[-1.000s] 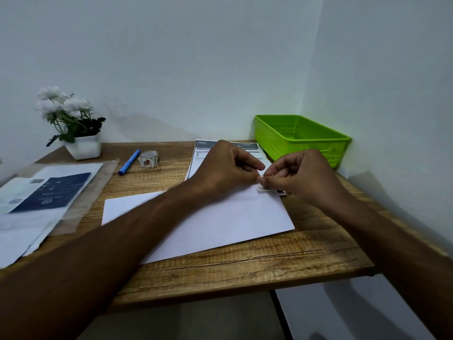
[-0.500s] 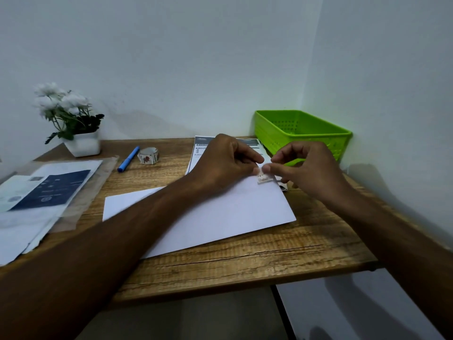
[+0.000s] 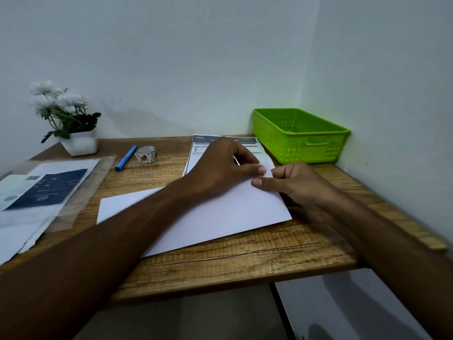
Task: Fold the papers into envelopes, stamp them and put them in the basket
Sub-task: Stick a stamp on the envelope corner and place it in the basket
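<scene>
- Where the wooden desk (image 3: 245,263) comes nearest the camera, its front edge is bare, and both forearms reach across it from 7 and 5 o'clock.
- On the middle of the desk lies a white envelope (image 3: 220,217), flat, its long side running from 9 toward 3 o'clock.
- At the envelope's far right corner, the left hand (image 3: 220,168) is curled, thumb and fingers pressed down on the paper there.
- Just beside it, at 3 o'clock, the right hand (image 3: 299,187) is loosely closed, its thumb and forefinger touching the same corner; whether a stamp sits under the fingertips cannot be told.
- At 9 o'clock of the envelope, a clear sleeve (image 3: 81,192) covers a pile of papers (image 3: 44,190) with a dark blue sheet on top.
- Beyond the hands, at 12 o'clock, a printed sheet (image 3: 203,148) is partly hidden by the left hand.
- At 11 o'clock, a blue pen (image 3: 126,157) lies just beside a roll of stamps (image 3: 146,154).
- Farther back, at 10 o'clock, a white pot of white flowers (image 3: 73,133) stands by the wall.
- In the far corner, at 2 o'clock, the green basket (image 3: 301,141) sits near the printed sheet.
</scene>
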Tool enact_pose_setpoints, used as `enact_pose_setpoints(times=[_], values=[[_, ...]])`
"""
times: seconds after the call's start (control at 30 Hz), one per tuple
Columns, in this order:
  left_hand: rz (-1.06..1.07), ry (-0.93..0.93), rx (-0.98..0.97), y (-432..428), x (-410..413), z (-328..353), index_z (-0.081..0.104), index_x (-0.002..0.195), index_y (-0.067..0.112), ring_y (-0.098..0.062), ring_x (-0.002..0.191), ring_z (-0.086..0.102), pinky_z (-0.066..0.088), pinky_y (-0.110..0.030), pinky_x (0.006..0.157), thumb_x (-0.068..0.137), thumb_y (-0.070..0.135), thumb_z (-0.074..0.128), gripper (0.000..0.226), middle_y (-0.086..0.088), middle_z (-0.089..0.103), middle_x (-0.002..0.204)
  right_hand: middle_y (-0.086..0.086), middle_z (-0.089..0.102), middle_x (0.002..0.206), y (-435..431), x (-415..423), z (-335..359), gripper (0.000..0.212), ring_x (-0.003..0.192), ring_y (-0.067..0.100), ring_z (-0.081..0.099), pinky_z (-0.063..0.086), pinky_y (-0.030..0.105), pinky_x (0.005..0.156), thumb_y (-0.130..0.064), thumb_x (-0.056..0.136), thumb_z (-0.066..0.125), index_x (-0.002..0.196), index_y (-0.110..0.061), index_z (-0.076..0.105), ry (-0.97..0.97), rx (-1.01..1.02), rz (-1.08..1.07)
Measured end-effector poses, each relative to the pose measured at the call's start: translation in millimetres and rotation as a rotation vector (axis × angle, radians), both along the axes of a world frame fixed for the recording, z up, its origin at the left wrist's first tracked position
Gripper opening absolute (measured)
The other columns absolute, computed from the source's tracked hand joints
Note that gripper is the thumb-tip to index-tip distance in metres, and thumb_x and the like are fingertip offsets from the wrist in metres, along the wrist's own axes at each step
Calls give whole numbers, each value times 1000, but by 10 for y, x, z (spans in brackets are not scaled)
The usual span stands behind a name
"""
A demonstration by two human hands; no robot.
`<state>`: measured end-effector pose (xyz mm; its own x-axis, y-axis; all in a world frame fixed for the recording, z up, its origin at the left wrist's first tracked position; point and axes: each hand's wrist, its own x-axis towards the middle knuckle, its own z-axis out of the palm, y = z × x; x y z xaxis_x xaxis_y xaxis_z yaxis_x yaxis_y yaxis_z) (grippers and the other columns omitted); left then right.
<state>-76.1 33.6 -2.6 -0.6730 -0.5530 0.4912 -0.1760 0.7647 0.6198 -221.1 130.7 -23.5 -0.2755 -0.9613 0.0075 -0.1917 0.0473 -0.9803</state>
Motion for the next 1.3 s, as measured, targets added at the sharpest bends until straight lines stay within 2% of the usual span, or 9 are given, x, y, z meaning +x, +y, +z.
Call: enact_pose_setpoints(times=[0.2, 0.4, 0.57, 0.63, 0.8, 0.9, 1.0, 1.13, 1.3], values=[[-27, -57, -17, -40, 14, 17, 76, 77, 10, 7, 49, 50, 33, -8, 50, 81, 15, 73, 7, 11, 66, 63, 14, 74, 87, -40, -59, -42, 10, 66, 15, 69, 53, 20, 54, -8, 83, 70, 90, -1, 72, -46, 13, 99], [-25, -127, -41, -72, 75, 73, 77, 91, 11, 7, 52, 55, 36, -5, 51, 83, 9, 71, 10, 14, 67, 69, 18, 72, 104, -44, -143, -40, 20, 78, 19, 69, 58, 28, 68, -6, 88, 62, 106, 0, 70, -100, 67, 149], [163, -95, -237, -180, 127, 70, 75, 92, 20, 4, 62, 58, 44, -12, 64, 83, 22, 69, 11, 18, 63, 70, 13, 74, 94, 12, -216, 29, 20, 75, 17, 72, 60, 32, 65, -4, 92, 55, 108, 2, 67, -208, 54, 148], [260, 4, -340, -163, 155, 86, 73, 83, 24, -5, 67, 61, 51, -30, 70, 81, 39, 65, 17, 12, 67, 72, 11, 75, 94, 20, -259, 77, 20, 76, 17, 73, 59, 37, 71, -3, 94, 51, 105, -3, 68, -247, 6, 103], [358, 175, -433, -95, 214, 150, 55, 45, 9, -14, 40, 51, 42, -30, 56, 85, 53, 56, 59, 3, 53, 39, 9, 72, 110, -9, -311, 189, 30, 86, 20, 70, 54, 41, 79, -3, 97, 44, 121, -8, 62, -287, -138, 15], [284, -131, -99, 2, 200, 174, 60, 41, 9, -10, 32, 49, 44, -26, 54, 86, 63, 50, 71, -1, 53, 34, 4, 72, 107, -40, -304, 265, 30, 83, 16, 69, 57, 36, 69, -6, 98, 43, 123, -10, 60, -313, -228, 1], [170, -423, 474, 58, 202, 185, 71, 73, 2, -22, 39, 55, 32, -22, 43, 83, 74, 36, 81, -14, 68, 58, 5, 70, 113, -66, -295, 319, 32, 88, 16, 69, 58, 34, 66, -5, 99, 43, 127, -10, 57, -386, -336, -35], [88, -219, 678, 14, 196, 160, 58, 111, 10, -23, 52, 65, 33, -22, 44, 88, 65, 44, 61, -12, 75, 82, 3, 71, 113, -58, -282, 301, 33, 95, 18, 67, 57, 37, 69, -7, 99, 42, 127, -11, 58, -407, -435, -41], [69, 49, 701, 33, 134, 96, 59, 102, 7, -29, 60, 70, 48, -23, 43, 91, 41, 57, 36, -15, 72, 84, 9, 69, 118, 2, -281, 254, 32, 92, 24, 67, 58, 38, 70, -3, 97, 41, 122, -10, 59, -433, -441, -31]])
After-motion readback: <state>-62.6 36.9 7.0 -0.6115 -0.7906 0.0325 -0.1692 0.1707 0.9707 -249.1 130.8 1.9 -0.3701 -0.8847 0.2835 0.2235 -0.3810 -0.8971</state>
